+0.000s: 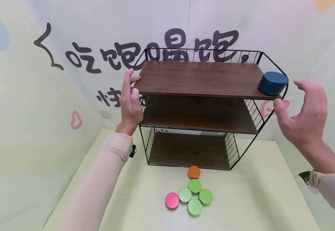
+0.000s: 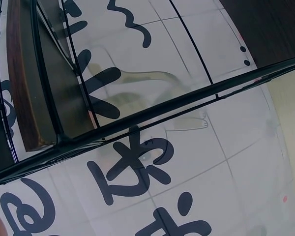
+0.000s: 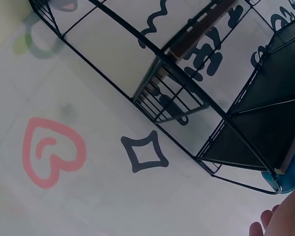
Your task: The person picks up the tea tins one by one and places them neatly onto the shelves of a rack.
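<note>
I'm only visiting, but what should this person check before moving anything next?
1. Blue cylinder upright: ok, standing on the top shelf.
2. Blue cylinder well away from the edge: not ok, it's at the right front corner.
3. Right hand free: ok, holding nothing.
4. Left hand firmly gripping the top shelf: cannot tell, though it's at the left edge.
5. Orange cylinder clear of the bottom shelf: cannot tell.
</note>
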Demonstrator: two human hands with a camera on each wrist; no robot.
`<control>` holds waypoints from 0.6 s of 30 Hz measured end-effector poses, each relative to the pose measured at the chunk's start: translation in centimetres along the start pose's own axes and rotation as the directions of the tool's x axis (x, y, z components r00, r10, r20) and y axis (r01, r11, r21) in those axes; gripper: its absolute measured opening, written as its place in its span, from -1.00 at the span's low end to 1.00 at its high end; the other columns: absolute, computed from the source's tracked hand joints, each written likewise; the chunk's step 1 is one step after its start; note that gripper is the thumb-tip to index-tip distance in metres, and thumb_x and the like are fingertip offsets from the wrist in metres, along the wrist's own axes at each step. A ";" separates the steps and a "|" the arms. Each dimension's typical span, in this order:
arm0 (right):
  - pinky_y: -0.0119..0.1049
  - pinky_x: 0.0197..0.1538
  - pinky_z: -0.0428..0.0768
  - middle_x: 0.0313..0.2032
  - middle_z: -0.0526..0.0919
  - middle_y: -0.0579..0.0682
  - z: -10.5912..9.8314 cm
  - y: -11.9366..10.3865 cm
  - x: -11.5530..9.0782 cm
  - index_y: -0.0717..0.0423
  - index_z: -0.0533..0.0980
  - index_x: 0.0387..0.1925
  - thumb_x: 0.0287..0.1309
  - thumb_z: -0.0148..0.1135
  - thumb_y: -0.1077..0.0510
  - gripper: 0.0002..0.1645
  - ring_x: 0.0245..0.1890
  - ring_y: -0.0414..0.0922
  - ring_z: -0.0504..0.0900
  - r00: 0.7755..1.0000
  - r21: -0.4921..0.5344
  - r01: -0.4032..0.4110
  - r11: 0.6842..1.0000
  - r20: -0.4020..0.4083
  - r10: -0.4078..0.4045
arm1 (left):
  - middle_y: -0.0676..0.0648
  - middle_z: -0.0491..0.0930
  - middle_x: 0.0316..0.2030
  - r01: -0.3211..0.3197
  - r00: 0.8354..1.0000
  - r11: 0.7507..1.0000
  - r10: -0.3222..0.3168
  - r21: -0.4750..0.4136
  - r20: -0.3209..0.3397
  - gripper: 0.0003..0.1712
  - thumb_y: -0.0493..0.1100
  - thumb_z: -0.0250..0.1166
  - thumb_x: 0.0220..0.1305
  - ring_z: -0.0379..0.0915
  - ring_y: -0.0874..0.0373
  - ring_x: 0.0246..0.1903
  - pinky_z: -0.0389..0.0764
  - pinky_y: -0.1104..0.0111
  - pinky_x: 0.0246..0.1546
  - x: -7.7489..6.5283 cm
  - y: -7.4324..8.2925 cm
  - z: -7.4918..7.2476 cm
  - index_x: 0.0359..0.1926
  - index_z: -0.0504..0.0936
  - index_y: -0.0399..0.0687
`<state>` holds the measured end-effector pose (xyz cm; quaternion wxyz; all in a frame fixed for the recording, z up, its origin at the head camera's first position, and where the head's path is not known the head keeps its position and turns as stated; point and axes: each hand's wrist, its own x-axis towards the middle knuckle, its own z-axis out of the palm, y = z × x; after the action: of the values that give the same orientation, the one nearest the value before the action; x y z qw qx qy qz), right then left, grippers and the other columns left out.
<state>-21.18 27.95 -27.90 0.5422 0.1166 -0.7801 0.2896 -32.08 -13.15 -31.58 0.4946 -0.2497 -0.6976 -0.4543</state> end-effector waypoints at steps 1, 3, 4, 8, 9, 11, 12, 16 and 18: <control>-0.21 0.14 0.31 -0.02 0.56 0.40 0.0 0.0 -0.3 0.43 0.50 0.07 0.02 0.11 -0.14 -0.23 0.04 0.26 0.46 1.000 0.000 -0.005 1.000 -0.010 0.005 | -0.26 0.58 0.11 0.000 1.000 1.000 0.000 -0.001 -0.001 -0.33 -0.11 -0.23 0.33 0.46 0.10 0.18 0.24 0.36 -0.40 0.0 0.0 0.0 0.38 0.31 -0.32; -0.27 0.09 0.29 -0.03 0.56 0.40 0.0 0.2 -0.9 0.42 0.50 0.06 0.03 0.12 -0.14 -0.24 0.02 0.24 0.48 1.000 0.003 -0.016 1.000 -0.025 0.016 | -0.25 0.57 0.12 -0.002 1.000 1.000 0.002 -0.003 -0.001 -0.33 -0.11 -0.23 0.33 0.46 0.10 0.19 0.25 0.35 -0.38 0.0 0.0 0.1 0.38 0.31 -0.32; -0.31 0.06 0.27 -0.03 0.57 0.40 0.0 0.3 -1.2 0.42 0.50 0.06 0.02 0.13 -0.15 -0.23 0.02 0.24 0.48 0.999 0.007 -0.021 1.000 -0.029 0.022 | -0.25 0.57 0.12 -0.003 1.000 1.000 0.003 -0.003 -0.001 -0.33 -0.11 -0.23 0.33 0.45 0.10 0.19 0.25 0.35 -0.37 0.0 -0.1 0.1 0.38 0.31 -0.32; -0.44 0.02 0.23 0.00 0.57 0.38 -0.3 1.0 -2.5 0.41 0.49 0.09 0.02 0.15 -0.18 -0.20 0.06 0.19 0.50 0.999 0.019 -0.042 0.999 -0.012 0.042 | -0.21 0.56 0.14 -0.005 1.000 1.000 0.005 -0.004 -0.003 -0.33 -0.12 -0.23 0.34 0.45 0.10 0.19 0.27 0.33 -0.32 -0.1 -0.1 0.1 0.38 0.31 -0.33; -0.46 0.02 0.23 0.00 0.56 0.37 -0.3 1.1 -2.9 0.40 0.49 0.10 0.02 0.16 -0.18 -0.19 0.07 0.17 0.51 0.999 0.023 -0.045 0.999 -0.003 0.045 | -0.22 0.56 0.14 -0.006 1.000 1.000 0.006 -0.004 -0.004 -0.33 -0.12 -0.23 0.34 0.45 0.10 0.19 0.27 0.34 -0.33 -0.1 -0.1 0.1 0.38 0.31 -0.33; -0.49 0.02 0.23 0.01 0.56 0.36 -0.4 1.4 -3.5 0.39 0.48 0.12 0.03 0.17 -0.17 -0.20 0.09 0.13 0.51 0.999 0.032 -0.051 0.998 0.014 0.051 | -0.22 0.56 0.14 -0.007 1.000 1.000 0.007 -0.003 -0.004 -0.33 -0.12 -0.24 0.34 0.45 0.10 0.19 0.26 0.35 -0.35 -0.1 -0.1 0.1 0.38 0.31 -0.34; -0.50 0.02 0.23 0.02 0.57 0.36 -0.5 1.6 -3.8 0.39 0.48 0.12 0.03 0.17 -0.16 -0.20 0.10 0.09 0.51 0.998 0.038 -0.053 0.998 0.021 0.052 | -0.23 0.56 0.14 -0.007 1.000 1.000 0.007 -0.002 -0.004 -0.33 -0.12 -0.24 0.34 0.45 0.09 0.19 0.25 0.35 -0.36 -0.1 -0.1 0.1 0.38 0.31 -0.34; -0.52 0.02 0.23 0.01 0.56 0.38 -0.5 0.9 -4.8 0.42 0.47 0.11 0.05 0.17 -0.11 -0.24 0.11 -0.10 0.50 0.997 0.063 -0.062 0.996 0.040 0.060 | -0.27 0.56 0.12 -0.008 1.000 1.000 0.008 -0.012 -0.006 -0.33 -0.11 -0.23 0.34 0.45 0.08 0.19 0.25 0.35 -0.36 0.0 0.0 0.1 0.38 0.31 -0.33; -0.53 0.02 0.22 0.00 0.55 0.39 -0.4 0.7 -5.4 0.44 0.46 0.10 0.04 0.16 -0.09 -0.25 0.11 -0.17 0.49 0.997 0.073 -0.067 0.995 0.046 0.064 | -0.28 0.56 0.12 -0.009 1.000 1.000 0.009 -0.022 -0.007 -0.33 -0.11 -0.22 0.33 0.45 0.06 0.18 0.28 0.34 -0.29 0.0 0.0 0.1 0.38 0.32 -0.32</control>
<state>-19.13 27.99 -32.93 0.5107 0.1173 -0.7837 0.3335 -32.11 -13.07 -31.57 0.4962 -0.2568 -0.6898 -0.4604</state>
